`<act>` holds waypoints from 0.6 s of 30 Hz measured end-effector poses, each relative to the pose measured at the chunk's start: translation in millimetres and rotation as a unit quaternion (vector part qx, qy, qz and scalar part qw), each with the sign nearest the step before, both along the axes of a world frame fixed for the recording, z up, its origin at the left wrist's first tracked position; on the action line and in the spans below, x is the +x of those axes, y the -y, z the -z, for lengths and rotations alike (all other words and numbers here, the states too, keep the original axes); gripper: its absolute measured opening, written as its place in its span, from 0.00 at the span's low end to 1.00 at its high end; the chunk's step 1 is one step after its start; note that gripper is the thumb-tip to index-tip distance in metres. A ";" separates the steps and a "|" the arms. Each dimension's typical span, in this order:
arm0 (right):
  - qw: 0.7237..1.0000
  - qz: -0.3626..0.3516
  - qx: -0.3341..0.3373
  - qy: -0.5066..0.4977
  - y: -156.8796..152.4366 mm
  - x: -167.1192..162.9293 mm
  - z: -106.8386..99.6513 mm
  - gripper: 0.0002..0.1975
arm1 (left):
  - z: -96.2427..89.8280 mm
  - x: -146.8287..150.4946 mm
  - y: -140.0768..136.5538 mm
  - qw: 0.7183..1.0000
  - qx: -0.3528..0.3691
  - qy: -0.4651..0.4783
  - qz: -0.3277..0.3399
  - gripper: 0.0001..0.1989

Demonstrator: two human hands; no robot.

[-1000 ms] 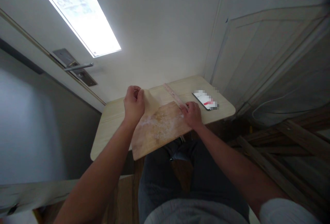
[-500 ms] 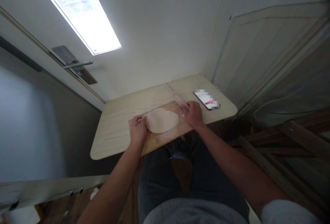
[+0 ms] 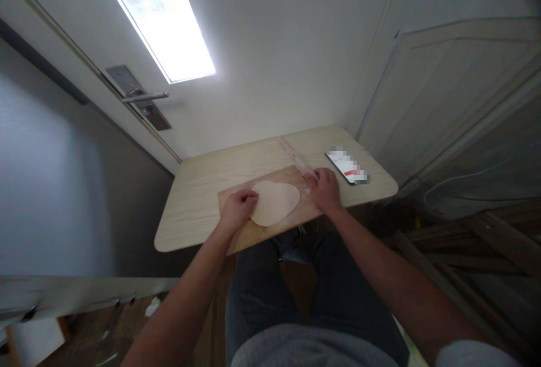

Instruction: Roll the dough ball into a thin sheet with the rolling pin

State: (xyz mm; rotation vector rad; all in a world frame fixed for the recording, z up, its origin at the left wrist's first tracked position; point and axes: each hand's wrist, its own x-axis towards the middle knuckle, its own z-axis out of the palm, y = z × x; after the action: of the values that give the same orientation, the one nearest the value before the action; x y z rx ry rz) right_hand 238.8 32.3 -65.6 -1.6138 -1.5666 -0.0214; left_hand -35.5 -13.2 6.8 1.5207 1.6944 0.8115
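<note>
A flat, rounded sheet of dough (image 3: 275, 202) lies on a wooden board (image 3: 242, 238), with white flour marks near its right side. My left hand (image 3: 237, 209) is at the dough's left edge, thumb and fingertips pinched together on it. A long, pale pinkish rolling pin (image 3: 292, 151) lies slantwise, its far end over the table and its near end at my right hand (image 3: 324, 191). My right fingers are curled around that near end, above the board's right side.
The board rests on a light wooden table (image 3: 190, 203) that stands against a white door with a metal handle (image 3: 146, 97). A phone (image 3: 344, 165) with a lit screen lies on the table right of my right hand. Wooden beams (image 3: 448, 265) are at the lower right.
My left hand has moved from the board's left side inward onto the dough's edge, its fingers now pinched there. My right hand stays at the rolling pin. The whole view has shifted slightly.
</note>
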 end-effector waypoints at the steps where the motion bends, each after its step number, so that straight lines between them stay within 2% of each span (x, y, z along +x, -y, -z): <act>1: 1.000 0.000 -0.001 0.002 0.2 0.1 -0.2 0.19 | 0.5 -1.2 5.5 1.000 0.015 -0.021 0.005 0.09; 6: 1.000 -0.001 -0.002 0.017 3.4 -1.4 -1.5 0.19 | 0.3 -7.3 32.3 0.991 0.091 -0.098 -0.001 0.11; 11: 0.998 0.022 -0.014 0.052 14.1 -9.6 -4.4 0.18 | 10.1 -12.2 39.8 0.980 0.132 -0.148 -0.019 0.11; 18: 0.994 0.070 -0.027 0.080 22.5 -18.1 -10.9 0.17 | 20.4 -6.5 47.5 0.970 0.192 -0.148 -0.024 0.12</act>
State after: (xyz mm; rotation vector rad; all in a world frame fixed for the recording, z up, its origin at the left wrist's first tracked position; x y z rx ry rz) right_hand 220.7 9.8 -54.7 -1.8002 -1.5821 -0.1902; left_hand -42.0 -60.7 -13.6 1.9496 1.8678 1.0249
